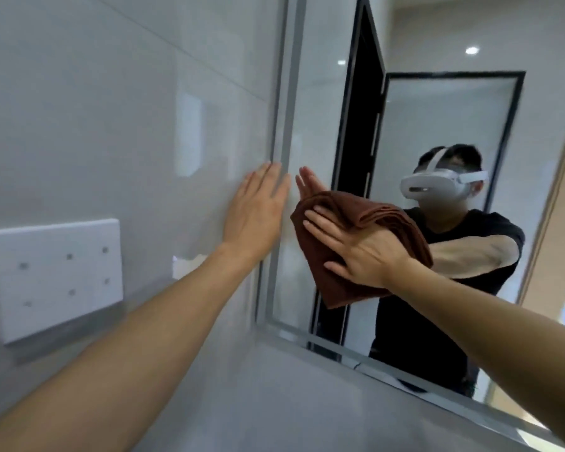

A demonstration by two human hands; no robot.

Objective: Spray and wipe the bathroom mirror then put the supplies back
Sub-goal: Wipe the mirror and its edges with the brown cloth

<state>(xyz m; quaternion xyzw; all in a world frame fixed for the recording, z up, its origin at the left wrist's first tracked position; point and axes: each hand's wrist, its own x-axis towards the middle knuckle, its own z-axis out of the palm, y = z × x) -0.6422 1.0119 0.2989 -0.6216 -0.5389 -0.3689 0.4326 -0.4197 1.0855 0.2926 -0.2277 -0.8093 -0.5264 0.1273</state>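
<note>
Cloth [333, 275] lies under your right hand [362, 252], flat fingers pressing it on mirror [437, 119]; left hand [253, 213] flat on wall [95, 109].

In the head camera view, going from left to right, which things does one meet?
White switch plate → left hand flat on the wall → mirror frame → brown cloth → right hand pressing it on the mirror.

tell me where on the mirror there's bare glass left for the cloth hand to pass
Bare glass runs up the mirror above the brown cloth, beside the left frame edge, and below the cloth down to the bottom frame. It is tight at the left edge: the left hand lies flat on the wall tile close to the right hand pressing the cloth.
</note>
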